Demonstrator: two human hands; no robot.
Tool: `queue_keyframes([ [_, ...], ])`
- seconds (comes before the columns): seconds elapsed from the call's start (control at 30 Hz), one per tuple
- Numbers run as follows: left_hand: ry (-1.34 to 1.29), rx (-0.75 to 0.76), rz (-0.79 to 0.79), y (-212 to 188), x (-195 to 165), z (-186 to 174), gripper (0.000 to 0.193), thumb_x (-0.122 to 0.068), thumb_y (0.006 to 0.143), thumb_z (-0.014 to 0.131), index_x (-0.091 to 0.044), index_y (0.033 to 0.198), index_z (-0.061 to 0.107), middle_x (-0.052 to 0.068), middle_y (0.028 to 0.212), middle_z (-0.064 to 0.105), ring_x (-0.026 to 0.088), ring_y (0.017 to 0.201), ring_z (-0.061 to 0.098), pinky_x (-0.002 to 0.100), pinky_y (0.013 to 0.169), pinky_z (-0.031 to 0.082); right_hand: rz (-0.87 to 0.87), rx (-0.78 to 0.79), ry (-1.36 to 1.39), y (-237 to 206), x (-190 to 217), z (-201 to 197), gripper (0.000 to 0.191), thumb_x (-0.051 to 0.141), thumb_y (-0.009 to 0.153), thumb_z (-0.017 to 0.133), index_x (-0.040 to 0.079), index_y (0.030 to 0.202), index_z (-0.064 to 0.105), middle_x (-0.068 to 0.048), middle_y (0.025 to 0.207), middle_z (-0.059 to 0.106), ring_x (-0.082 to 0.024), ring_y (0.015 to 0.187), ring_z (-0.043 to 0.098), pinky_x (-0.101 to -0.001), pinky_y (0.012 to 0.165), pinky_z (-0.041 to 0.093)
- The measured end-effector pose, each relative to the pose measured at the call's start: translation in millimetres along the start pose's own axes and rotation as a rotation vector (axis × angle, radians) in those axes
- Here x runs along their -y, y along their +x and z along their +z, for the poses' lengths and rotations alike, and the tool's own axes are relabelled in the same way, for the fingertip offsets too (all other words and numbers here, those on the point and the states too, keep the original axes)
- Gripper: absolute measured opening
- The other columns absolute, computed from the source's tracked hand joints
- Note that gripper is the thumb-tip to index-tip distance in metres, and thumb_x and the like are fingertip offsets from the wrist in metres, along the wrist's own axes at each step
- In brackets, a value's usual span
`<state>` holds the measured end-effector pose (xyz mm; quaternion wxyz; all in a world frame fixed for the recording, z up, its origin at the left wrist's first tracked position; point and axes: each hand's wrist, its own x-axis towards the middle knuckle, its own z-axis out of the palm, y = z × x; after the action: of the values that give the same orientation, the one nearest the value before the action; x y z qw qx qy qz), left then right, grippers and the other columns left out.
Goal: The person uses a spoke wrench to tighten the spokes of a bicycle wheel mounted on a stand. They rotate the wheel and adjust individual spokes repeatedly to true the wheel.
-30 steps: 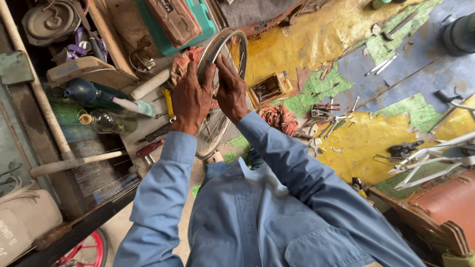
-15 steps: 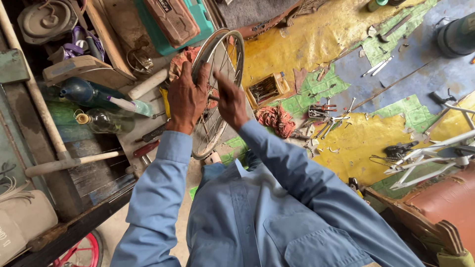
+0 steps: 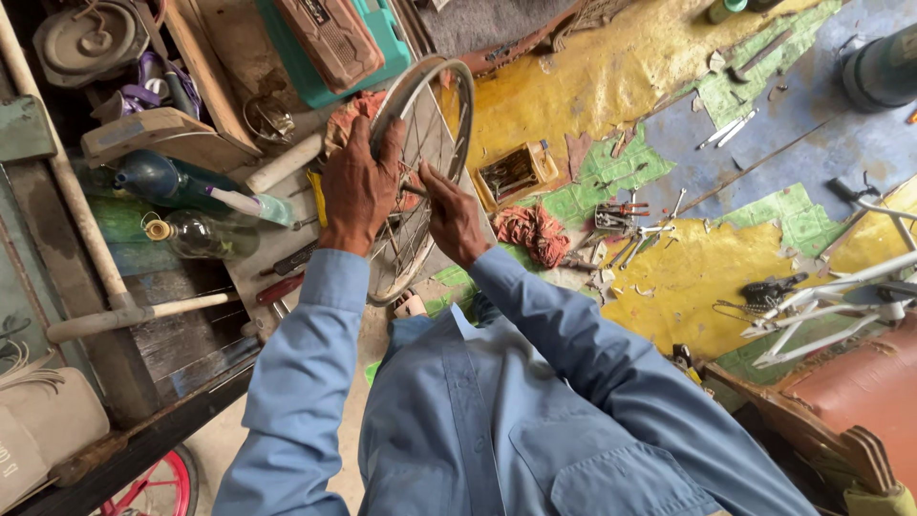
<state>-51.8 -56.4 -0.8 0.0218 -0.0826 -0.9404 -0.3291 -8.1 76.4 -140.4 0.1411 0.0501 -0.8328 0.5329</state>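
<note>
Left hand [image 3: 358, 186] wraps over the rim of the bicycle wheel [image 3: 420, 172], fingers curled tight on the metal, wheel standing on edge out in front of the blue-shirted chest. Right hand [image 3: 454, 220] sits at the spokes near the hub, fingers closed, seemingly pinching a small tool, though it's too hidden to be sure. Red rag [image 3: 530, 234] lies just right of the wheel, loose spanners [image 3: 640, 229] beyond it on the patchy yellow floor [image 3: 592, 86]
</note>
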Motion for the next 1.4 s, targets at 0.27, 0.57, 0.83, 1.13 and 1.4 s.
queue_keyframes([
  [0.27, -0.052, 0.026, -0.014, -0.2, -3.9, 3.9, 0.069, -0.058, 0.106, 0.042, 0.003, 0.134, 0.055, 0.025, 0.087, 0.074, 0.041, 0.076, 0.075, 0.048, 0.059, 0.061, -0.132, -0.138, -0.095, 2.5, -15.0, 5.0, 0.048, 0.0, 0.106, 0.047, 0.013, 0.153, 0.05, -0.024, 0.149, 0.056, -0.042, 0.127, 0.066, -0.0437, 0.101, 0.063],
  [0.57, -0.028, -0.053, 0.071, -2.2, -2.0, 4.6, 0.071, -0.058, 0.108, 0.043, 0.007, 0.136, 0.052, 0.028, 0.089, 0.073, 0.044, 0.079, 0.074, 0.051, 0.064, 0.06, -0.084, -0.141, -0.09, 11.2, -6.3, 0.0, 0.046, 0.003, 0.107, 0.047, 0.009, 0.153, 0.05, -0.024, 0.149, 0.057, -0.038, 0.123, 0.07, -0.0389, 0.098, 0.064],
  [0.83, 0.001, -0.003, -0.018, -2.8, -1.3, -2.9, 0.054, -0.056, 0.109, 0.047, -0.003, 0.112, 0.058, 0.025, 0.084, 0.072, 0.044, 0.076, 0.073, 0.052, 0.062, 0.057, 0.138, 0.065, -0.059, -11.0, -13.8, 2.6, 0.045, 0.007, 0.105, 0.044, 0.016, 0.148, 0.053, -0.017, 0.146, 0.065, -0.032, 0.097, 0.077, -0.0362, 0.072, 0.064],
  [1.13, -0.038, -0.015, -0.013, -5.1, -1.2, 0.5, 0.054, -0.056, 0.108, 0.046, -0.003, 0.109, 0.058, 0.021, 0.079, 0.072, 0.039, 0.072, 0.074, 0.049, 0.058, 0.057, 0.277, 0.151, -0.011, -11.7, 0.7, -5.8, 0.052, -0.006, 0.098, 0.04, 0.01, 0.147, 0.05, -0.015, 0.151, 0.058, -0.031, 0.113, 0.074, -0.0407, 0.059, 0.061],
  [1.4, -0.052, -0.001, -0.02, -7.9, -5.9, 0.9, 0.053, -0.054, 0.108, 0.043, -0.003, 0.114, 0.058, 0.024, 0.083, 0.07, 0.043, 0.075, 0.071, 0.053, 0.065, 0.054, -0.043, -0.184, -0.031, -29.1, 37.7, -0.8, 0.047, -0.008, 0.1, 0.051, 0.006, 0.144, 0.059, -0.017, 0.148, 0.061, -0.035, 0.138, 0.06, -0.0418, 0.117, 0.051],
])
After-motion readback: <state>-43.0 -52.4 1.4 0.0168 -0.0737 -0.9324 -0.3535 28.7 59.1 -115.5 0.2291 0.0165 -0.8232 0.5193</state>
